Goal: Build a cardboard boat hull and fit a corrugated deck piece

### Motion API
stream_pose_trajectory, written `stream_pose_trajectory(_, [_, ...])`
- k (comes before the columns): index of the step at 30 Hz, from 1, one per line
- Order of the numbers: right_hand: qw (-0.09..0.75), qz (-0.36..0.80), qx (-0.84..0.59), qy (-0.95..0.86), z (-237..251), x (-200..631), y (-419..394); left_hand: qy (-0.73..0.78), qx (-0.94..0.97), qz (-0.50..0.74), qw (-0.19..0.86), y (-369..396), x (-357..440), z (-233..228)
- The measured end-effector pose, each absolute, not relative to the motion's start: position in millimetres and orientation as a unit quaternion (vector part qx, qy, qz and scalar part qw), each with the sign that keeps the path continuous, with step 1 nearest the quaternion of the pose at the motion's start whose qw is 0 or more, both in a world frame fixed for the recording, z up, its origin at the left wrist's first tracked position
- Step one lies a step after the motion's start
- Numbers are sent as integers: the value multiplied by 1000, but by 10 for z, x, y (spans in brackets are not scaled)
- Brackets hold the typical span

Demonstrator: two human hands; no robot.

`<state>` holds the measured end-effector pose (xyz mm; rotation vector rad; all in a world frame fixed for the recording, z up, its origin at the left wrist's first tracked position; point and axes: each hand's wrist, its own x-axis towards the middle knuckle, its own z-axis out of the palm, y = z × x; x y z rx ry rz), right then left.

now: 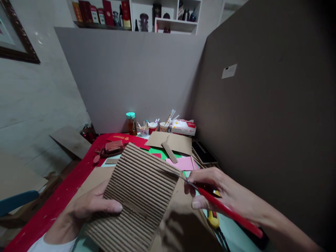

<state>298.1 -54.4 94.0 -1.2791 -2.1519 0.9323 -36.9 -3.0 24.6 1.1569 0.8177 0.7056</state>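
My left hand (90, 210) grips a ridged sheet of corrugated cardboard (136, 196), thumb on top, holding it tilted above the table. My right hand (223, 196) holds a red-handled tool (225, 210) whose thin metal tip touches the sheet's right edge near the top corner. Flat brown cardboard (181, 227) lies beneath the sheet.
Behind lie a brown cardboard piece (170, 141), a small ridged strip (169, 151), pink paper (182, 163), green paper, and red blocks (114, 146). Cups of sticks (153, 126), a teal-lidded jar (130, 123) and a tissue pack (183, 126) line the grey partition. A yellow tool (213, 218) lies under my right wrist.
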Motion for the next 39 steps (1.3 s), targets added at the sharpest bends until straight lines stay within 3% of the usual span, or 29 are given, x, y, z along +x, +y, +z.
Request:
stream_pose_trajectory(7, [219,309,-471,-797,911,2962,-539,345,552,305,695,30,-449,146])
stream_pose_trajectory(12, [222,296,-480,-795,880,2945,-565,363,499,379,690,-8,-475,157])
stream_pose_trajectory(21, [238,295,-529,-759,816,2928,-747,385,558,437,592,-139,-179,657])
stream_pose_trajectory(32, [225,315,-514,-765,829,2860,-861,443,530,409,596,-452,-108,722])
stream_pose_trajectory(39, [192,333,-506,-772,759,2820,-905,452,447,357,684,-568,-114,694])
